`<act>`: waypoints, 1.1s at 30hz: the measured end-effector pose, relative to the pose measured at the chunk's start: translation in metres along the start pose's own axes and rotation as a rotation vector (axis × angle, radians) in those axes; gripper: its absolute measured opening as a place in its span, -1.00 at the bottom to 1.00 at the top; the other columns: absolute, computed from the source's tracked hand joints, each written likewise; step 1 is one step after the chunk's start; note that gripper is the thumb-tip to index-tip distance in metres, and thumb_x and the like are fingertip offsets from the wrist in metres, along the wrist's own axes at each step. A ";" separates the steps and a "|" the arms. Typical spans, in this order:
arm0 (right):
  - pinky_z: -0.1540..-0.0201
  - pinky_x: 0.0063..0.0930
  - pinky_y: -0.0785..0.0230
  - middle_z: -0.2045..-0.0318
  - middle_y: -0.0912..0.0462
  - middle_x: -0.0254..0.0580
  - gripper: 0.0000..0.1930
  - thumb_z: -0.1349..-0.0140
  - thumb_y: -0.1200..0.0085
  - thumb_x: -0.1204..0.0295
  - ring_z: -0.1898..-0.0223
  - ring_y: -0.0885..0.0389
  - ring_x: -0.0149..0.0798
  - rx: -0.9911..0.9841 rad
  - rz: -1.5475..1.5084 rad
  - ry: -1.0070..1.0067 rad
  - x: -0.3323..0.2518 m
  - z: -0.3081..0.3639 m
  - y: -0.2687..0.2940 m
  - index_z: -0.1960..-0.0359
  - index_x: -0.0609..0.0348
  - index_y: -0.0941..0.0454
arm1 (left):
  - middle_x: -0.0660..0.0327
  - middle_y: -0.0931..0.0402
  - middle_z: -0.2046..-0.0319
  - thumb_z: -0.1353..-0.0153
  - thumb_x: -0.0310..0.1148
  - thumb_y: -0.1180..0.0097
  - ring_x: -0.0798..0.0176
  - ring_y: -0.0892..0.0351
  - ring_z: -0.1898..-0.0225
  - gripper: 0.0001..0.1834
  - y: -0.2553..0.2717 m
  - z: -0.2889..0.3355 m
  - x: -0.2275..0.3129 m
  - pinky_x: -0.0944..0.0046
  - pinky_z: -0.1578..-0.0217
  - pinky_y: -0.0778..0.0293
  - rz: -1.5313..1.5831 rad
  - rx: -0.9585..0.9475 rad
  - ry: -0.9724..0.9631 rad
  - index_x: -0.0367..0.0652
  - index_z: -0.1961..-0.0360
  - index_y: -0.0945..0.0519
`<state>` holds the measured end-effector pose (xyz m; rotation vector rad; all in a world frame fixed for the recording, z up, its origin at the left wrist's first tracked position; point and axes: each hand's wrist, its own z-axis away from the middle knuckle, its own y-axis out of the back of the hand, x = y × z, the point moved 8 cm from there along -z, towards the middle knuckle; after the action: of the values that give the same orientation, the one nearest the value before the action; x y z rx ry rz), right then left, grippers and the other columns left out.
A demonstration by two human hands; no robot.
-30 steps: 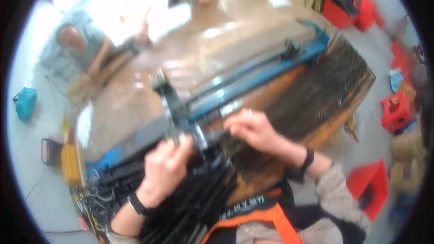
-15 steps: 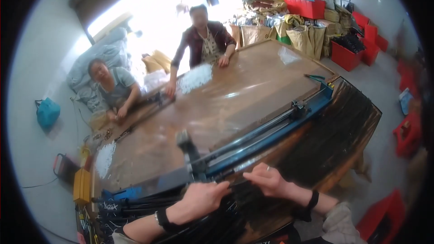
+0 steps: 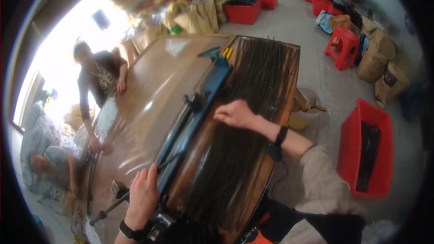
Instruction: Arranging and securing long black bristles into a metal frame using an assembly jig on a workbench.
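My left hand [image 3: 143, 196] is closed at the near end of a long blue metal rail device [image 3: 192, 131]. A thin black strip [image 3: 172, 159] runs from its fingertips across the rail. My right hand [image 3: 237, 115] is in a pinch above a wide layer of long black strips [image 3: 257, 77] on the right side of the table; whether anything is in its fingers is too blurred to tell. A dark clamp-like block [image 3: 196, 101] sits on the rail. By my left hand a dark rod [image 3: 104, 213] with a knob juts out to the left.
Across the brown table [image 3: 149, 74], one person [image 3: 101, 79] stands and another [image 3: 52, 167] sits, near a white pile [image 3: 107, 117]. Yellow-handled pliers [image 3: 228, 53] lie at the rail's far end. To the right are a red bin [image 3: 343, 153] with black strips and a red stool [image 3: 343, 47].
My view has swung to the right. My hands, close together before, are now apart: the right is farther out over the strips, the left at the rail's near end.
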<state>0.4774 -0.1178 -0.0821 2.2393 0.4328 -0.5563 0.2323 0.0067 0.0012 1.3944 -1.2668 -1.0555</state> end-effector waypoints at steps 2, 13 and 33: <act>0.32 -0.29 -0.55 0.41 -0.69 -0.15 -0.56 -0.12 -0.32 0.12 0.37 -0.70 -0.08 0.181 0.062 0.079 0.001 0.002 0.024 -0.02 -0.07 -0.62 | 0.04 -0.46 0.43 -0.21 -0.52 -0.02 -0.09 -0.53 0.35 -0.63 0.001 -0.012 0.005 -0.03 0.36 -0.48 0.000 0.005 -0.004 -0.13 -0.07 -0.48; 0.42 -0.33 -0.38 0.62 -0.51 -0.30 -0.92 -0.09 -0.28 0.36 0.57 -0.52 -0.18 0.467 0.588 0.178 0.037 0.038 0.113 0.42 -0.03 -0.64 | 0.02 -0.48 0.43 -0.23 -0.51 -0.02 -0.10 -0.56 0.34 -0.56 -0.009 -0.030 0.030 -0.01 0.35 -0.50 0.135 -0.172 0.062 -0.12 -0.17 -0.44; 0.13 -0.39 -0.41 0.40 -0.62 -0.30 -0.85 -0.16 -0.30 0.39 0.27 -0.57 -0.26 0.097 -0.341 -0.092 -0.063 0.012 -0.025 0.25 0.10 -0.72 | 0.10 -0.46 0.46 -0.19 -0.54 -0.03 -0.01 -0.53 0.36 -0.66 0.027 0.062 -0.020 0.04 0.36 -0.47 -0.074 -0.094 0.224 -0.14 -0.02 -0.48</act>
<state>0.4088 -0.1194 -0.0720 2.2328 0.7610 -0.8690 0.1649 0.0202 0.0160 1.4518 -0.9982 -0.9660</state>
